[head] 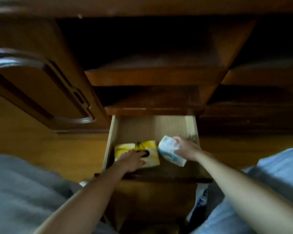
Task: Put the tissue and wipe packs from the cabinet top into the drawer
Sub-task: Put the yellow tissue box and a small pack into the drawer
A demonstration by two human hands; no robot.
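1. Head view: an open wooden drawer holds a yellow tissue box.
2. Left hand lies flat and open on that box.
3. Right hand grips a white-and-blue wipe pack over the drawer.

No text, brand, number or sign can be read. A dark printed figure is seen on the yellow pack, but the picture is blurred and no letters can be made out there. Blue markings are seen on the white pack, likewise too smeared for any word to be told. A patch of blue-and-white pattern is seen below the drawer front at the right; whether it is lettering cannot be told. Nothing written is shown on the wood.
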